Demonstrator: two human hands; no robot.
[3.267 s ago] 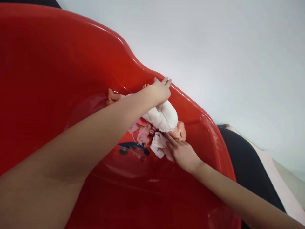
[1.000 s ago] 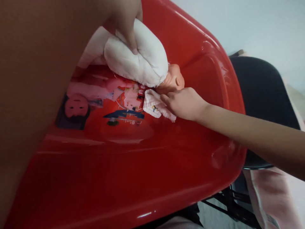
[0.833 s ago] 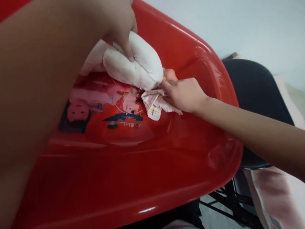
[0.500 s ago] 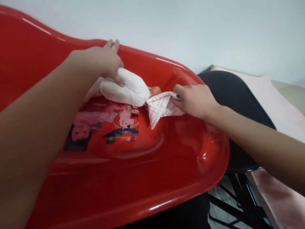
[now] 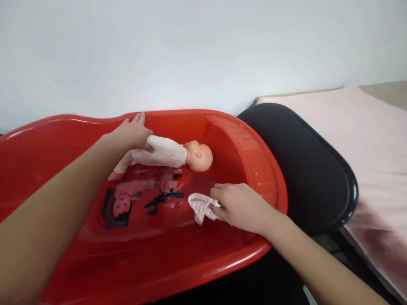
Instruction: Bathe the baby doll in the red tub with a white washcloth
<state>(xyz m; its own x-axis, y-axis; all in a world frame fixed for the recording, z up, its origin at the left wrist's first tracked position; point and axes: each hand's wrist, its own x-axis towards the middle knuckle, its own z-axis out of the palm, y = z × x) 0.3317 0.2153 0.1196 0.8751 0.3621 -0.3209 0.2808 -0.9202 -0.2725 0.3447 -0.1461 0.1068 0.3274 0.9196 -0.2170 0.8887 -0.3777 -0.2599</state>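
Observation:
A baby doll [image 5: 168, 154] with a white cloth body and a bare plastic head lies on its back in a red plastic baby tub [image 5: 248, 140], head to the right. My left hand [image 5: 132, 134] grips the doll's body near its middle, fingers wrapped round it. My right hand [image 5: 240, 205] is closed on a small crumpled white cloth [image 5: 199, 205], held low inside the tub in front of the doll's head. A cartoon picture [image 5: 140, 199] shows on the tub's floor below the doll.
A black padded chair seat [image 5: 302, 169] stands right of the tub. A pale pink sheet [image 5: 359, 131] covers a surface further right. A white wall [image 5: 190, 55] runs behind the tub.
My right hand has drawn the cloth away from the doll's head and down to the tub floor. My left hand keeps its hold on the doll. The view has pulled back and levelled.

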